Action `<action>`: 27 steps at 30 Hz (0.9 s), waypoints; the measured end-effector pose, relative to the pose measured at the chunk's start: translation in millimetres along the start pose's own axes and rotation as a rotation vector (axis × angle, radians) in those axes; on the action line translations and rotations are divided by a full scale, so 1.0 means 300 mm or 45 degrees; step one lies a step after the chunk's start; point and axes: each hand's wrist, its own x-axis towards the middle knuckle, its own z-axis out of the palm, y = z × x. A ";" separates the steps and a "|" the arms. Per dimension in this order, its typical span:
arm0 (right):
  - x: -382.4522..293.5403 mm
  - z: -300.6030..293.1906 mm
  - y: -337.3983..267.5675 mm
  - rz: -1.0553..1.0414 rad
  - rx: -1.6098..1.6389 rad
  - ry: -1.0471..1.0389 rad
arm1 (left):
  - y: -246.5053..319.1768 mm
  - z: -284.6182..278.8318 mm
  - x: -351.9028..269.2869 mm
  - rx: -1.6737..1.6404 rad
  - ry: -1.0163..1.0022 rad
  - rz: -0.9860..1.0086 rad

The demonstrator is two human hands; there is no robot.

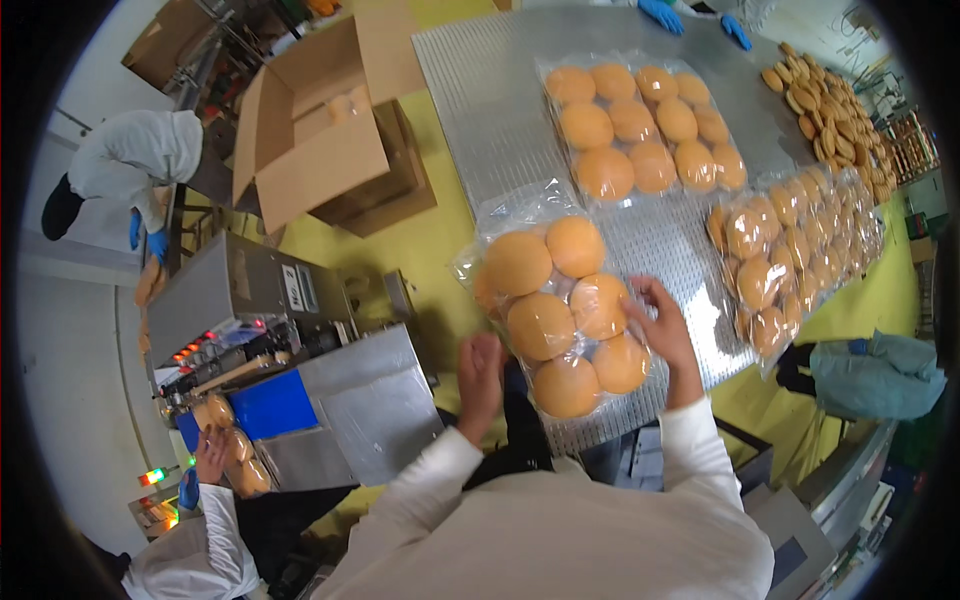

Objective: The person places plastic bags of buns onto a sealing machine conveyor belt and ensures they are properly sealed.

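Note:
A clear plastic bag of round golden buns [541, 326] lies on the near left corner of the metal table [510, 150], its loose film end pointing away from me. My right hand [660, 322] touches the right side of this bag, thumb and fingers apart. Just left of the bag is my left hand [480, 382], fingers curled; whether it grips the film is hidden. Farther up the table two similar bags of buns [631, 120] [679, 120] lie side by side. A row of upright bagged buns [780, 247] stands to the right.
Loose buns [840, 120] are piled at the far right. An open cardboard box [315, 165] holding bagged buns stands left of the table. A machine [247, 300] and a co-worker's hand [214, 454] on bagged buns are at the left. Gloved hands [664, 15] rest at the far edge.

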 end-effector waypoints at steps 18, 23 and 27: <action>0.286 0.128 0.081 0.174 0.736 0.246 | 0.072 0.090 0.237 0.272 -0.047 0.524; 0.111 0.267 -0.306 -0.140 0.295 0.296 | 0.137 -0.095 0.036 -0.213 -0.008 0.459; 0.067 0.469 -0.465 -0.130 0.194 0.059 | 0.263 -0.427 -0.207 -0.635 -0.107 0.027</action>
